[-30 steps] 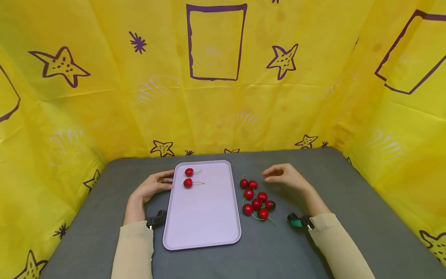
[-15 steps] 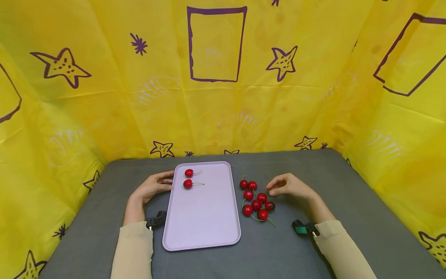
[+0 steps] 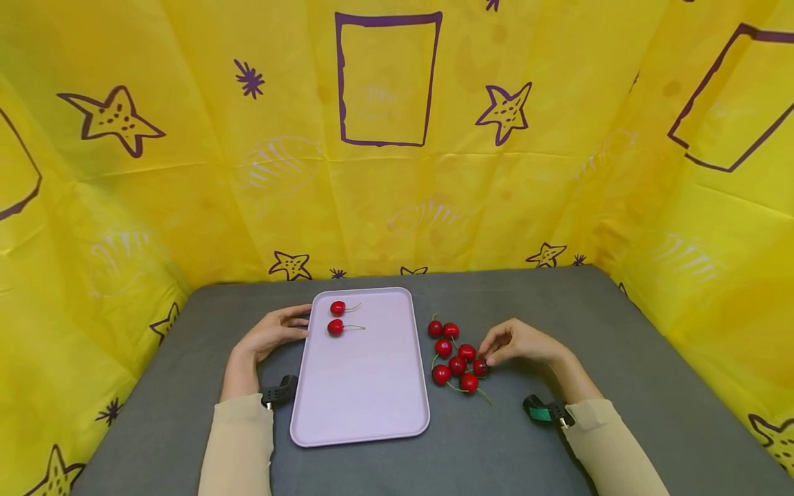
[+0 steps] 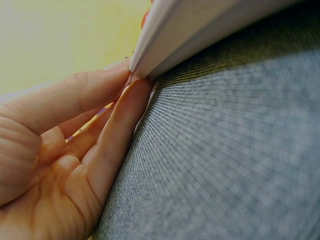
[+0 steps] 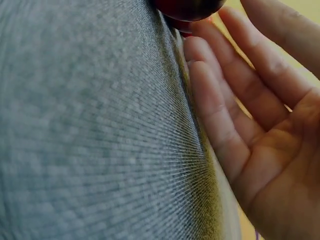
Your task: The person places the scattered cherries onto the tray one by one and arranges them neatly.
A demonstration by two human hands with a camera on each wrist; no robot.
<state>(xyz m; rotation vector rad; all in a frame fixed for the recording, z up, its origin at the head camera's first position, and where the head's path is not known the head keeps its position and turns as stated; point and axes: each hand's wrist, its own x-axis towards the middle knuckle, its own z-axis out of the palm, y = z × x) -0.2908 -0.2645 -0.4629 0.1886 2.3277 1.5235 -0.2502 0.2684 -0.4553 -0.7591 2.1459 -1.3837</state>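
Observation:
My left hand (image 3: 270, 335) is at the far left side of the lilac tray (image 3: 360, 386). In the left wrist view the thumb lies on the tray's rim (image 4: 175, 35) and a finger is tucked under it, pinching the edge. Two red cherries with stems, an upper cherry (image 3: 338, 308) and a lower cherry (image 3: 336, 327), lie near the tray's far left corner. My right hand (image 3: 521, 342) reaches down to a dark red cherry (image 3: 481, 368) at the right of a loose group. Its fingertips are right at this cherry (image 5: 190, 6), fingers spread around its side and not closed.
Several more cherries, among them a front cherry (image 3: 469, 383) and a back cherry (image 3: 435, 328), lie close together on the grey tabletop (image 3: 372, 472), right of the tray. A yellow patterned cloth (image 3: 384, 207) hangs behind and on both sides.
My right hand has come down and toward me, from beyond the group to the dark cherry at its right. The left hand, the tray and the cherries stay where they were.

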